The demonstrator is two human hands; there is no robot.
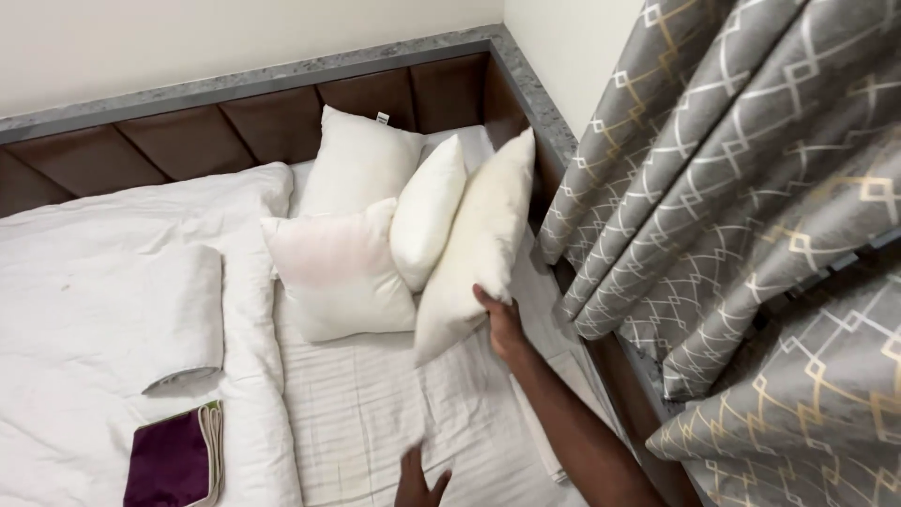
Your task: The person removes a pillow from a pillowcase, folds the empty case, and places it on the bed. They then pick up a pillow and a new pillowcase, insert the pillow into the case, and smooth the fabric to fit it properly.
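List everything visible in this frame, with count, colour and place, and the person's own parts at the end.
pillows: four, white to cream, grouped near the headboard; the rightmost, cream pillow is gripped at its lower edge.
duvet: one, white, bunched over the bed's left side.
folded cloth: one, purple with pale edging, lower left on the duvet.
sheet: one, white, ribbed, centre of the bed.
headboard: one, brown padded, along the wall.
curtain: grey with gold and white diamond pattern, right side.
right hand: holds the cream pillow.
left hand: bottom edge, open above the sheet.

Pillows (394, 225) on bed (375, 422) against headboard (216, 131); curtain (751, 235) right.
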